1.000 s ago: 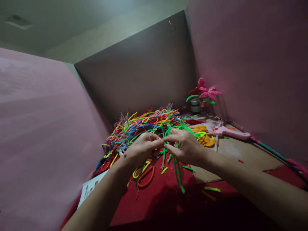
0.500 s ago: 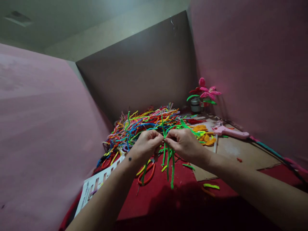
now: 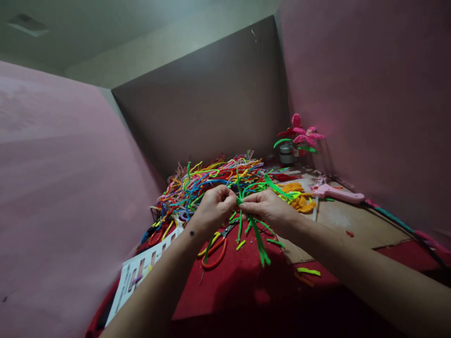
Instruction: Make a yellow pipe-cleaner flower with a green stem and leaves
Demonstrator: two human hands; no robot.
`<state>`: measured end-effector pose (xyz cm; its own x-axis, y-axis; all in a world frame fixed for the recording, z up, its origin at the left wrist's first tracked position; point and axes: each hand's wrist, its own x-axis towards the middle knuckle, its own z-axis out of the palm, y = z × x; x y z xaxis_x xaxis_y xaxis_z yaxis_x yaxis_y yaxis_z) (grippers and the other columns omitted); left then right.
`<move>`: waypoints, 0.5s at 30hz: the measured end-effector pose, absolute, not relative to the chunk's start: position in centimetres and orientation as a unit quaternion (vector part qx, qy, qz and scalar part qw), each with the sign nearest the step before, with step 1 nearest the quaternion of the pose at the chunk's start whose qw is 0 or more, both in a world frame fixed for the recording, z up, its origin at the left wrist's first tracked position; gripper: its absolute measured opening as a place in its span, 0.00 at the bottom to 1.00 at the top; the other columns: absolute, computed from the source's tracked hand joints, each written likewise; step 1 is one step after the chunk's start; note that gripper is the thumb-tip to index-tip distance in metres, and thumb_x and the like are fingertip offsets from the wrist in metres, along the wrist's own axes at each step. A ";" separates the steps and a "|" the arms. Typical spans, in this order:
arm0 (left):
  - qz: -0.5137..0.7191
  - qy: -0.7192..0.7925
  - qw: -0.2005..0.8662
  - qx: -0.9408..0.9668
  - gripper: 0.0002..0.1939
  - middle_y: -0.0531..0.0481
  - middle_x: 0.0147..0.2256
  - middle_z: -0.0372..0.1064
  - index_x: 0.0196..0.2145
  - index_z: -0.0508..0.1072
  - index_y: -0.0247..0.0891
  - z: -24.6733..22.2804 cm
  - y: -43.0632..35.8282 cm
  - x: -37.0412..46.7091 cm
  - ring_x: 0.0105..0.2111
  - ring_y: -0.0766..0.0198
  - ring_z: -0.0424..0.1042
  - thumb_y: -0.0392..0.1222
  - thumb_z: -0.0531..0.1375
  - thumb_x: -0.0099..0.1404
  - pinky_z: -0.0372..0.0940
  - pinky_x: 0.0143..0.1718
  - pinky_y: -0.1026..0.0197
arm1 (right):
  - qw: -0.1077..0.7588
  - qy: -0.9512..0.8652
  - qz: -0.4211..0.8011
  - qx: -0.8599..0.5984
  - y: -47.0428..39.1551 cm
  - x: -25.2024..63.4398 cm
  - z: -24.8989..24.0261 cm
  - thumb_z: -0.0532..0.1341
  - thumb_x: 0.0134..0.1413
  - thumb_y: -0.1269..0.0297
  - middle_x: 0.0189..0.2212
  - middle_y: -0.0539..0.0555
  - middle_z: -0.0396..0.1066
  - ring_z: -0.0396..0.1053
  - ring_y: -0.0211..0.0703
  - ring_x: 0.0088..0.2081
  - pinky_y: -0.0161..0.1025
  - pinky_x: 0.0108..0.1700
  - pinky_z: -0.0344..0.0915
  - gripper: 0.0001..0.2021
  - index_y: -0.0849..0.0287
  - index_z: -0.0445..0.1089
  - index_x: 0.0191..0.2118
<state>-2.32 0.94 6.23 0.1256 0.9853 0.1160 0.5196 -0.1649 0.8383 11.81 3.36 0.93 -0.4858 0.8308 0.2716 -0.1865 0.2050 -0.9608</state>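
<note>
A white printed card (image 3: 120, 295) is lying left of the red-and-yellow-handled scissors (image 3: 211, 267). The left hand (image 3: 214, 209) is pinching green pipe cleaners (image 3: 260, 241) at their crossing; the right hand (image 3: 271, 206) is gripping them just beside it, thumb and fingertips pressed together. The lower ends are now gathering into one slanting bunch, apparently leaving the crossing more exposed. Orange fuzzy pieces (image 3: 303, 204) are lying farther right.
</note>
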 end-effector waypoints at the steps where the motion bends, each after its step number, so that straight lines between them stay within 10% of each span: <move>1: 0.361 0.554 0.327 0.675 0.05 0.58 0.14 0.58 0.23 0.62 0.36 6.2 0.9 -2.3 0.13 0.73 0.58 0.38 0.55 0.55 0.55 0.15 0.69 | 0.444 -0.630 0.584 -0.254 3.4 11.9 0.9 0.58 0.47 0.64 0.16 0.48 0.65 0.57 0.31 0.20 0.32 0.25 0.51 0.11 0.64 0.69 0.19; 9: 0.379 0.542 0.316 0.680 0.07 0.55 0.16 0.60 0.24 0.67 0.34 5.8 0.9 -2.2 0.17 0.71 0.58 0.41 0.56 0.54 0.54 0.19 0.67 | 0.409 -0.572 0.665 -0.254 3.4 11.7 1.1 0.61 0.45 0.61 0.16 0.49 0.66 0.62 0.31 0.16 0.31 0.21 0.58 0.10 0.64 0.68 0.22; 15: 0.292 0.556 -0.067 0.775 0.05 0.51 0.23 0.67 0.23 0.70 0.37 5.8 0.2 -1.7 0.25 0.66 0.63 0.36 0.55 0.53 0.54 0.28 0.65 | 0.373 -0.491 0.746 -0.252 2.7 11.1 -0.6 0.60 0.44 0.66 0.12 0.42 0.57 0.50 0.27 0.10 0.28 0.11 0.49 0.09 0.61 0.61 0.20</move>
